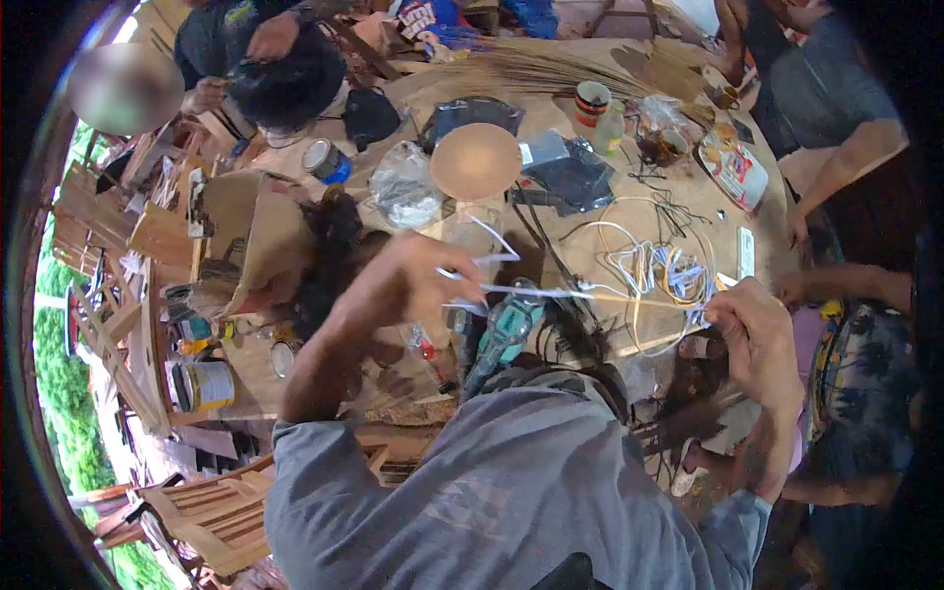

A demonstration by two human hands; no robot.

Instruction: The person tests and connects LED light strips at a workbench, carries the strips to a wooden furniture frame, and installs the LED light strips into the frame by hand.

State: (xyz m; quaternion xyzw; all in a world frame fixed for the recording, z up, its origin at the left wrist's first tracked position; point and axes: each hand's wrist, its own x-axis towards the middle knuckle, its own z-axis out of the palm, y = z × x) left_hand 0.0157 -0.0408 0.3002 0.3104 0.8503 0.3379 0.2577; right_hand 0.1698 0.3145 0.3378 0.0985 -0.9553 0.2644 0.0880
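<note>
My left hand (423,275) is raised over the near part of the table, its fingers closed on a thin white strip (536,291). A loose, bent end of the strip sticks out above that hand. My right hand (755,334) is at the right, pinching the other end, so the strip runs nearly straight between both hands. Toward the right its colour looks tan, and motion blurs it. Just behind it lies a tangled bundle of white cord (629,270). Below the strip, close to my body, rests a teal and black power tool (506,334).
On the wooden table stand a round tan disc (477,160), a clear plastic bag (405,182), black plastic packaging (575,177), a blue can (326,162) and a striped cup (592,102). A cardboard box (265,231) is left. Other people are at the right (836,108) and far left (261,59).
</note>
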